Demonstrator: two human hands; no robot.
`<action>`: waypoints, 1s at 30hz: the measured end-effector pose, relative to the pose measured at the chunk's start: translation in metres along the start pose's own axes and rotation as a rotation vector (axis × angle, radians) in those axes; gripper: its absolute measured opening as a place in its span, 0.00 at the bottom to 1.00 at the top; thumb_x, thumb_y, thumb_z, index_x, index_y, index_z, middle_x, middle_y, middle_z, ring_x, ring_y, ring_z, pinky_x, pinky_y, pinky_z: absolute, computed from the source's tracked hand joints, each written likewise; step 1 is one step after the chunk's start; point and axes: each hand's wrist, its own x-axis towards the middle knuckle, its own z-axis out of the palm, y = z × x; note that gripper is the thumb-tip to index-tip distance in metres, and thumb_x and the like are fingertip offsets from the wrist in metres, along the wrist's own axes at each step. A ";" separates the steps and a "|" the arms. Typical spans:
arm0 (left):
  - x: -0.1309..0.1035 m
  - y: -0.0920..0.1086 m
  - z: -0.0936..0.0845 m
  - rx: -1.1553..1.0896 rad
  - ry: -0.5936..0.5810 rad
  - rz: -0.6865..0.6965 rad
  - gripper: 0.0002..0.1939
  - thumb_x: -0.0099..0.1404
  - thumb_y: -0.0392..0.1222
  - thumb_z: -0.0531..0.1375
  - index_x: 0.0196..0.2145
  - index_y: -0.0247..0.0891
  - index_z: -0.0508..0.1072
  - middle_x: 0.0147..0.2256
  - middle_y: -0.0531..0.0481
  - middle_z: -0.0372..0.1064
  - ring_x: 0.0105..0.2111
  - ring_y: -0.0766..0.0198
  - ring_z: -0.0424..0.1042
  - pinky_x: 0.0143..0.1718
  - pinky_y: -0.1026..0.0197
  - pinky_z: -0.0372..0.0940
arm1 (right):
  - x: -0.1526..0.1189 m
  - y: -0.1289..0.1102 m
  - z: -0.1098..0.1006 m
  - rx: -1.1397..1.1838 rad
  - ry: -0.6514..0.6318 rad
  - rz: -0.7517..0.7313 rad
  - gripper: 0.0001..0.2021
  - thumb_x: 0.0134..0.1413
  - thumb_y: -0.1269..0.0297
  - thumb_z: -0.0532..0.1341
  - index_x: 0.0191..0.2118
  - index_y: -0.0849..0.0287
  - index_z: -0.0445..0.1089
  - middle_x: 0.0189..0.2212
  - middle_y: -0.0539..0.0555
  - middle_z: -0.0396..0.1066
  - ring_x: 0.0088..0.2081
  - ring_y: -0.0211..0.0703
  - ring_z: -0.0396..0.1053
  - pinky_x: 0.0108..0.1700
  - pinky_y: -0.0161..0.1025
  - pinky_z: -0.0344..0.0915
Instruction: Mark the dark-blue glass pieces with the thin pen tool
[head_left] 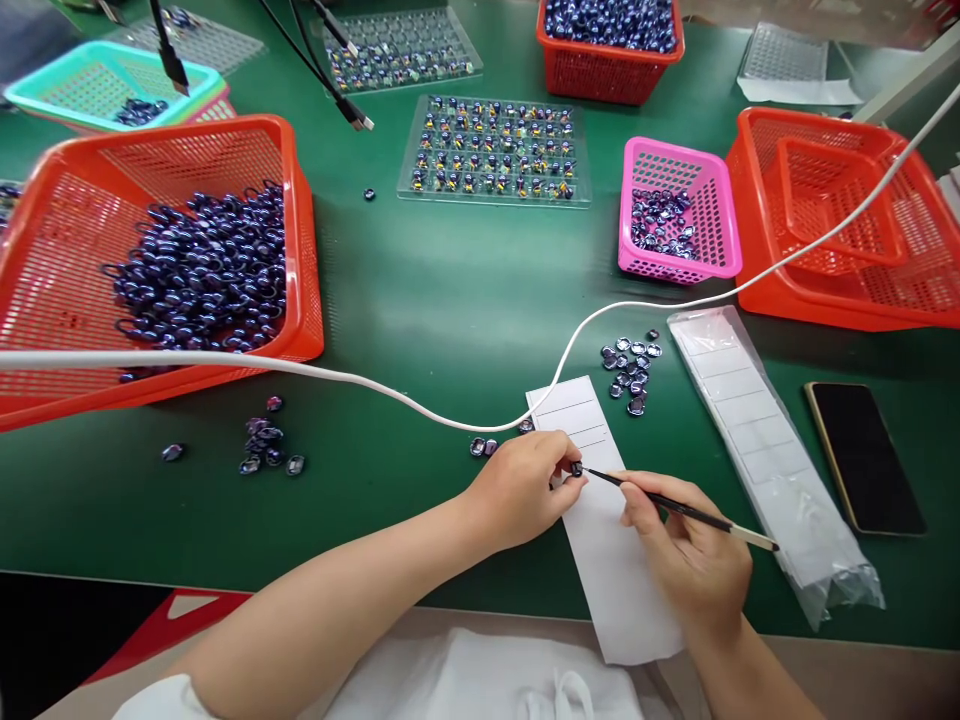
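My left hand (pixel 525 487) pinches a small dark shiny piece (pixel 576 468) between thumb and fingertips. In my right hand (pixel 690 545) is a thin black brush (pixel 686 510) with a pale end, held like a pen; its tip meets or nearly meets the piece. Both hands are over a white paper strip (pixel 600 530) marked with lines. A few dark pieces (pixel 484 447) lie just beyond my left hand, partly hidden by it. To the right of the strip's top sits a loose group of similar dark oval pieces (pixel 636 362) with pale centres.
A white cable (pixel 420 405) crosses the table. Left stands a red basket (pixel 304 260) of dark looped pieces, with loose pieces (pixel 262 440) before it. A filled clear tray (pixel 495 150), pink basket (pixel 716 215), red baskets (pixel 847 300), bagged paper strips (pixel 772 450) and a phone (pixel 862 455) lie around.
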 end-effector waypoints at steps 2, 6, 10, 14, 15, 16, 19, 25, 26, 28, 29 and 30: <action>0.000 0.000 0.000 0.003 -0.003 -0.003 0.06 0.60 0.35 0.63 0.34 0.39 0.68 0.27 0.53 0.71 0.27 0.65 0.70 0.30 0.64 0.63 | 0.000 -0.001 0.000 -0.006 0.003 0.007 0.05 0.62 0.65 0.65 0.42 0.53 0.76 0.34 0.51 0.79 0.26 0.38 0.73 0.31 0.36 0.74; 0.001 0.000 -0.001 -0.001 -0.008 -0.006 0.06 0.60 0.35 0.63 0.33 0.39 0.68 0.27 0.53 0.70 0.27 0.64 0.70 0.30 0.64 0.63 | 0.001 -0.003 0.000 -0.020 0.007 0.023 0.04 0.62 0.64 0.65 0.42 0.53 0.77 0.33 0.51 0.79 0.26 0.39 0.73 0.32 0.37 0.74; 0.001 0.001 -0.002 0.009 -0.016 -0.013 0.07 0.60 0.34 0.63 0.33 0.39 0.67 0.27 0.53 0.70 0.28 0.64 0.70 0.30 0.64 0.63 | 0.001 -0.003 0.001 -0.030 0.007 0.023 0.04 0.62 0.63 0.65 0.41 0.53 0.77 0.34 0.51 0.79 0.26 0.40 0.74 0.32 0.38 0.74; 0.001 0.001 -0.002 0.017 -0.018 -0.008 0.07 0.60 0.34 0.64 0.33 0.39 0.67 0.27 0.54 0.71 0.27 0.65 0.70 0.30 0.64 0.62 | 0.001 -0.004 0.001 -0.042 0.013 0.015 0.04 0.62 0.63 0.65 0.41 0.53 0.77 0.33 0.51 0.79 0.25 0.40 0.74 0.33 0.38 0.75; 0.001 0.001 -0.002 0.018 -0.016 -0.005 0.07 0.60 0.34 0.64 0.33 0.39 0.67 0.27 0.54 0.70 0.27 0.65 0.70 0.30 0.64 0.62 | 0.001 -0.004 0.001 -0.045 0.014 0.017 0.04 0.62 0.63 0.65 0.41 0.54 0.77 0.33 0.52 0.79 0.25 0.40 0.74 0.33 0.38 0.75; 0.001 0.000 -0.002 0.019 -0.015 -0.003 0.07 0.60 0.34 0.64 0.33 0.39 0.67 0.27 0.54 0.70 0.27 0.65 0.70 0.30 0.64 0.62 | 0.001 -0.005 0.001 -0.049 0.013 0.019 0.05 0.62 0.63 0.65 0.41 0.54 0.77 0.33 0.52 0.79 0.25 0.40 0.74 0.32 0.38 0.75; 0.001 0.000 -0.001 0.017 -0.005 0.005 0.07 0.59 0.34 0.64 0.33 0.39 0.68 0.27 0.54 0.70 0.27 0.65 0.70 0.29 0.64 0.62 | 0.002 -0.005 0.000 -0.070 0.009 0.014 0.05 0.62 0.62 0.65 0.41 0.54 0.77 0.33 0.51 0.79 0.26 0.40 0.75 0.32 0.37 0.74; -0.001 -0.003 0.002 0.014 0.026 0.076 0.04 0.61 0.33 0.63 0.34 0.36 0.70 0.27 0.52 0.71 0.27 0.64 0.71 0.30 0.63 0.63 | 0.004 0.000 -0.001 -0.034 -0.050 -0.016 0.05 0.63 0.66 0.64 0.43 0.54 0.76 0.35 0.50 0.78 0.28 0.38 0.74 0.33 0.36 0.73; -0.001 -0.003 0.003 0.018 0.027 0.087 0.04 0.61 0.33 0.62 0.35 0.36 0.70 0.27 0.51 0.71 0.28 0.64 0.71 0.30 0.63 0.64 | 0.005 0.002 -0.001 -0.020 -0.065 -0.018 0.05 0.63 0.66 0.64 0.43 0.54 0.76 0.35 0.50 0.78 0.28 0.38 0.74 0.33 0.35 0.73; -0.001 -0.005 0.004 0.025 0.028 0.105 0.04 0.61 0.33 0.62 0.35 0.35 0.71 0.28 0.51 0.71 0.28 0.63 0.71 0.31 0.63 0.64 | 0.005 0.004 -0.002 0.011 -0.093 -0.023 0.06 0.63 0.67 0.63 0.44 0.54 0.75 0.37 0.50 0.78 0.28 0.37 0.74 0.32 0.34 0.72; -0.001 -0.005 0.004 0.029 0.029 0.110 0.04 0.61 0.33 0.62 0.35 0.35 0.71 0.28 0.51 0.71 0.28 0.63 0.71 0.31 0.62 0.64 | 0.005 0.005 -0.002 0.025 -0.105 -0.025 0.06 0.63 0.68 0.63 0.44 0.54 0.75 0.38 0.51 0.78 0.28 0.37 0.73 0.31 0.34 0.72; -0.001 -0.005 0.004 0.032 0.028 0.113 0.04 0.61 0.32 0.62 0.35 0.35 0.71 0.28 0.51 0.71 0.28 0.63 0.71 0.31 0.62 0.64 | 0.006 0.005 -0.002 0.034 -0.114 -0.026 0.06 0.64 0.68 0.63 0.44 0.53 0.75 0.38 0.51 0.78 0.28 0.37 0.73 0.31 0.34 0.72</action>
